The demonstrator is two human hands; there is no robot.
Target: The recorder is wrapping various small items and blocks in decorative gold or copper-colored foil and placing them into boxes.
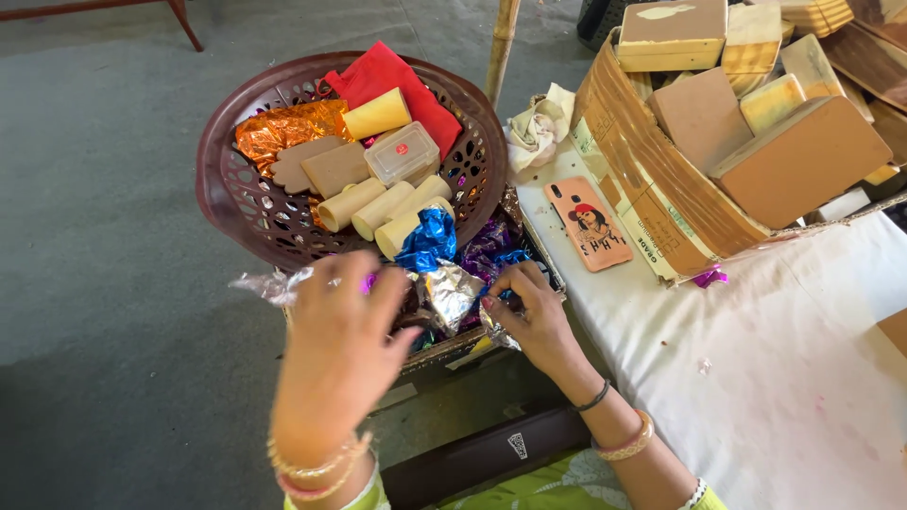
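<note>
Reaching into a shallow box of foil scraps (453, 283), the left hand (335, 345) has fingers spread and curled over the pile, pinching a clear crinkled wrapper (269, 283) at its far-left edge. Behind it sits a maroon perforated basket (227, 203) holding cream rolls (378, 208), orange foil (283, 127) and red cloth (387, 76). Right hand (534, 316) pinches a silver foil piece (496, 326); further right, a phone (593, 224) lies on the white-covered desk (756, 359) beside a carton of wood blocks (756, 123).

Bright, soft daylight, glare on the foil wrappers (452, 288); nearest hand perhaps slightly blurred
</note>
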